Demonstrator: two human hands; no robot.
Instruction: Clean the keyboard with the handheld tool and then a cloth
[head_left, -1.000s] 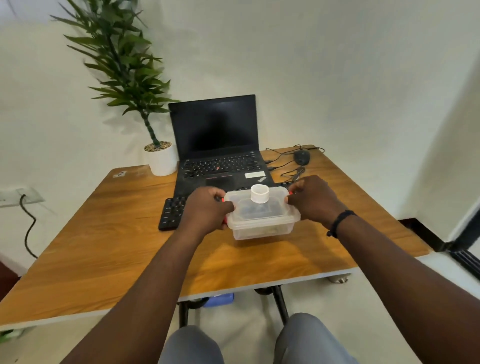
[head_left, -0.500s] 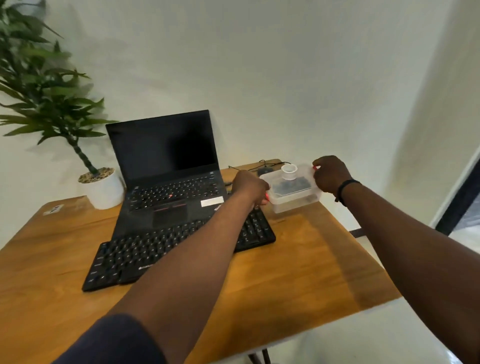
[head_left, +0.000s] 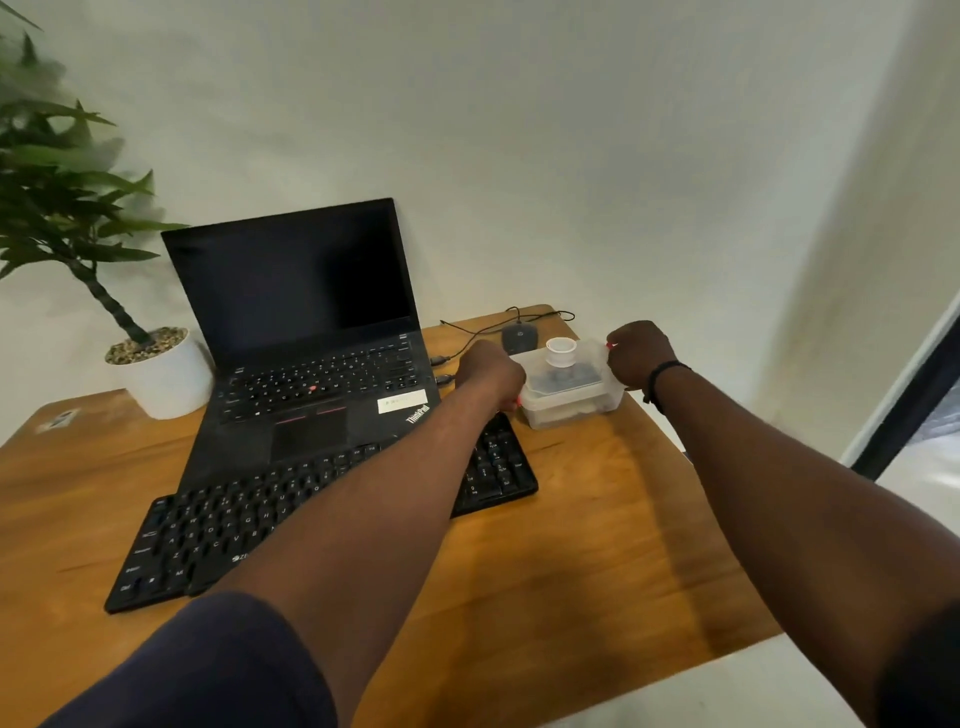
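A black external keyboard (head_left: 208, 535) lies across the wooden table (head_left: 571, 545), in front of an open black laptop (head_left: 311, 364). A clear plastic lidded box (head_left: 571, 395) sits on the table at the far right, beyond the keyboard's right end. A small white cap (head_left: 560, 351) stands on its lid, and dark contents show dimly inside. My left hand (head_left: 491, 374) grips the box's left end. My right hand (head_left: 639, 353) grips its right end. My left forearm crosses over the keyboard and hides its middle.
A potted plant in a white pot (head_left: 161, 374) stands at the table's back left. A black mouse (head_left: 519, 336) with loose cables lies behind the box. The table's right edge is close to the box, with a dark door frame (head_left: 904, 405) beyond.
Both hands carried the box from the table's front middle to the far right and set it down. The view swung right, and the whole keyboard came into sight.
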